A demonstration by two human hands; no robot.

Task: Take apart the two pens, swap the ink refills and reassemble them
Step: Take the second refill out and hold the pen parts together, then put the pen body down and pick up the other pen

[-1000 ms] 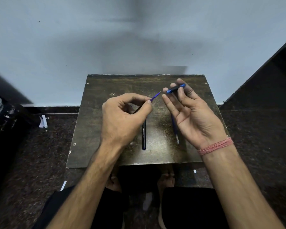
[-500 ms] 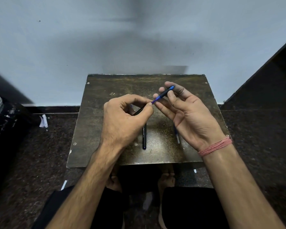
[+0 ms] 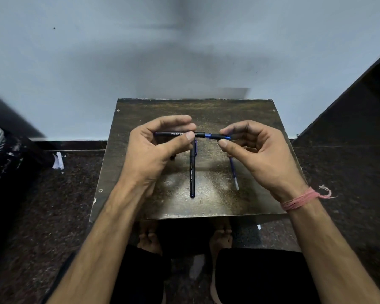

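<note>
black barrel (image 3: 173, 133) and blue-tipped front section (image 3: 215, 136) are now joined in one level line above the table (image 3: 250, 119), where half a second ago only the refill was being fed in. left hand (image 3: 156, 148) is pinched shut on the barrel, right hand (image 3: 257, 150) on the front section. second barrel (image 3: 192, 172) lies at 6 o'clock, spare refill (image 3: 234, 172) at 4 o'clock; one pen seems nearly reassembled.

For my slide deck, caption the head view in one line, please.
Both hands, left hand and right hand, hold one pen level above a second barrel and loose refill.
</note>
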